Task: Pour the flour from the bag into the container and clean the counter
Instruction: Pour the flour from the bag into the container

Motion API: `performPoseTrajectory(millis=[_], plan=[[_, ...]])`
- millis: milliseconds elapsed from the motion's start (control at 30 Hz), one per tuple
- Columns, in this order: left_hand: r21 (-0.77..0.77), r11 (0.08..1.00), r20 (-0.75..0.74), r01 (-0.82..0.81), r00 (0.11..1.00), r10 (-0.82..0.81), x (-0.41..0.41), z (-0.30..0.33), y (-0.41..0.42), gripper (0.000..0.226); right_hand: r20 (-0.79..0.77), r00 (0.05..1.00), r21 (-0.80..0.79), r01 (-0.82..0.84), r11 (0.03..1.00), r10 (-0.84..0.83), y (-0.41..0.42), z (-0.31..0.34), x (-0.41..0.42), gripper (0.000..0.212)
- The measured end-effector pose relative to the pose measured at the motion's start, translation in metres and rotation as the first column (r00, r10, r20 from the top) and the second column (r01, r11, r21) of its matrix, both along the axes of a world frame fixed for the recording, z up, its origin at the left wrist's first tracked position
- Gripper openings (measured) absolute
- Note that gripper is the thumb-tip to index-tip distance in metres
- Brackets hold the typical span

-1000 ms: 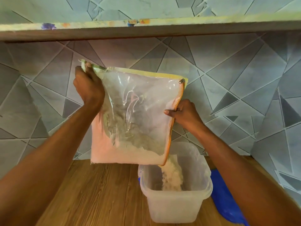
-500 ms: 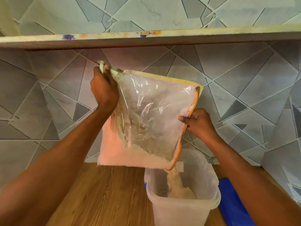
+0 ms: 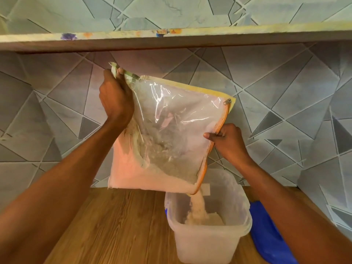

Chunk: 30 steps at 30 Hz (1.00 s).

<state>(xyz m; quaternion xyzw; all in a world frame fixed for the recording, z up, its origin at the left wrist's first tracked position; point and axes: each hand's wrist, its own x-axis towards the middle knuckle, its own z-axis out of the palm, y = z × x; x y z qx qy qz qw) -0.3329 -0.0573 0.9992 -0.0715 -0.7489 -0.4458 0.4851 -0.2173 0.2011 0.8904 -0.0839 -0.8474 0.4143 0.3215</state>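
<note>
Two hands hold the clear plastic zip bag with the orange zipper edge (image 3: 171, 134) up in the air, over the cloudy white plastic box (image 3: 207, 242). The left hand (image 3: 115, 100) grips the top far corner in a tight fist, and it is higher now than a second ago, so the bag tips more. The right hand (image 3: 227, 141) pinches the open zipper edge with curled fingers. The pale flour (image 3: 198, 203) runs out of the low corner in a stream, and the heap in the box is bigger than before. I think a lot of flour is still in the bag, so the pouring is not done and the cleaning comes later. The box stands on a brown wooden counter (image 3: 114, 225). A flat blue thing (image 3: 266, 235) lies just right of the box. On the far side is a grey wall of triangle tiles (image 3: 285, 92), with a long shelf (image 3: 171, 39) above.
</note>
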Motion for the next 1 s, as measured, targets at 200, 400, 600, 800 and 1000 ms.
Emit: performPoseTrajectory(millis=[200,400,600,800,1000], plan=[[-0.049,0.998,-0.032,-0.03,0.999,0.028,0.0,-0.001,0.001,0.042,0.056,0.998,0.014,-0.038,0.999,0.037,0.008,-0.002,-0.001,0.023],[-0.064,0.998,-0.016,-0.016,1.0,0.015,-0.002,-0.005,0.002,0.038,0.075,0.997,0.04,-0.017,0.999,0.014,0.012,-0.003,-0.009,0.031],[-0.051,0.998,-0.004,-0.022,1.0,0.021,-0.005,-0.003,-0.001,0.036,-0.005,0.999,0.038,0.041,0.998,-0.041,0.017,-0.001,-0.013,0.037],[-0.074,0.997,-0.016,-0.011,1.0,0.009,-0.01,-0.005,0.002,0.036,0.081,0.996,0.021,-0.049,0.999,0.048,0.024,0.0,-0.014,0.022],[-0.076,0.997,0.005,-0.008,1.0,0.008,-0.005,-0.009,0.003,0.037,0.117,0.992,0.032,-0.047,0.998,0.043,0.022,-0.003,-0.012,0.023]])
